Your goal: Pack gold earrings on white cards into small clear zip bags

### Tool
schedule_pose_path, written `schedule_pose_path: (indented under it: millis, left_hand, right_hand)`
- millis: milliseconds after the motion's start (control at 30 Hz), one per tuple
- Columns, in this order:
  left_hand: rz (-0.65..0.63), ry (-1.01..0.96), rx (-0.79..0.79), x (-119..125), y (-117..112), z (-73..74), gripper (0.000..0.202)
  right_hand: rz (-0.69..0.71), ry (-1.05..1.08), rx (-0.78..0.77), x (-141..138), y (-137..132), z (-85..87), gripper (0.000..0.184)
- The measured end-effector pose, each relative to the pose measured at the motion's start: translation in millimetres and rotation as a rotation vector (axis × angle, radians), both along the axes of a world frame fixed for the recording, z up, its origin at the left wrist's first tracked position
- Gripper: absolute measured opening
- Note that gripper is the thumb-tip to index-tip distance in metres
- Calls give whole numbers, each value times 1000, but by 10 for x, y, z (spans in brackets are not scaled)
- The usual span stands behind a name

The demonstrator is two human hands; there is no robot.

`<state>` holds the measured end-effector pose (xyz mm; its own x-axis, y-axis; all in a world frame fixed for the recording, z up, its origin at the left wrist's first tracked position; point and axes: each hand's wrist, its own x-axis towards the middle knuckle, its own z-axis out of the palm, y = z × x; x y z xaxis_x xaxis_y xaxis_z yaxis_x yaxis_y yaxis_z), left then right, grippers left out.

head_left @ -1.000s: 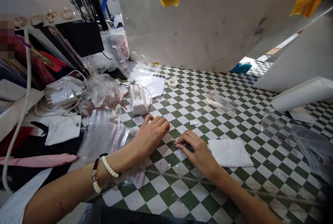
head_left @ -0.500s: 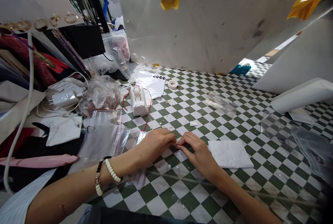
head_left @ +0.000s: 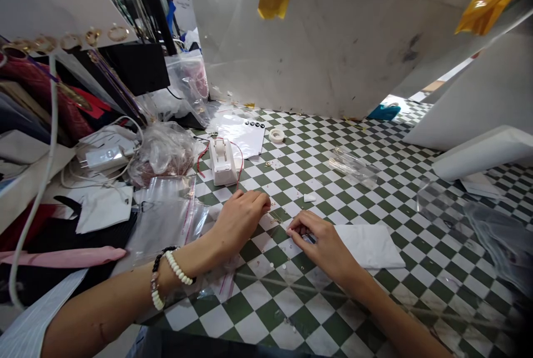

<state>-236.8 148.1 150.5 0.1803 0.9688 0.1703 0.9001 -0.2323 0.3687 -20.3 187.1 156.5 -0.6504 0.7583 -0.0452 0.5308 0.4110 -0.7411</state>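
My left hand (head_left: 239, 219), with beaded bracelets (head_left: 178, 267) at the wrist, hovers low over the table with its fingers curled together. Its fingertips are partly hidden, and whatever they grip does not show. Tiny gold-coloured pieces (head_left: 275, 220) lie on the checked tabletop just right of those fingers. Across a small gap, my right hand (head_left: 318, 238) pinches thumb and forefinger together; anything between the tips is too small to name. Beside it lies a folded white sheet (head_left: 370, 246). A small white piece (head_left: 309, 198) rests beyond the right hand.
A white tape dispenser (head_left: 222, 164) stands beyond my left hand, with a roll of white tape (head_left: 276, 135) farther back. Clear plastic bags (head_left: 166, 208) and a white charger (head_left: 104, 156) crowd the left. A narrow clear packet (head_left: 353, 166) and a white paper roll (head_left: 483, 152) lie right.
My hands, whose fingertips met before, have come apart. The left moved left and slightly away from me, uncovering gold-coloured pieces; the right stays nearly in place, still pinched.
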Motion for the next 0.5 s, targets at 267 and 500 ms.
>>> schedule_pose_path:
  millis: [267, 500]
  left_hand:
    - [263, 119, 98, -38, 24, 2, 17]
    - [-246, -344, -101, 23, -18, 49, 39]
  right_hand:
    - [38, -13, 26, 23, 8, 22, 14]
    - [27, 44, 50, 25, 7, -3, 13]
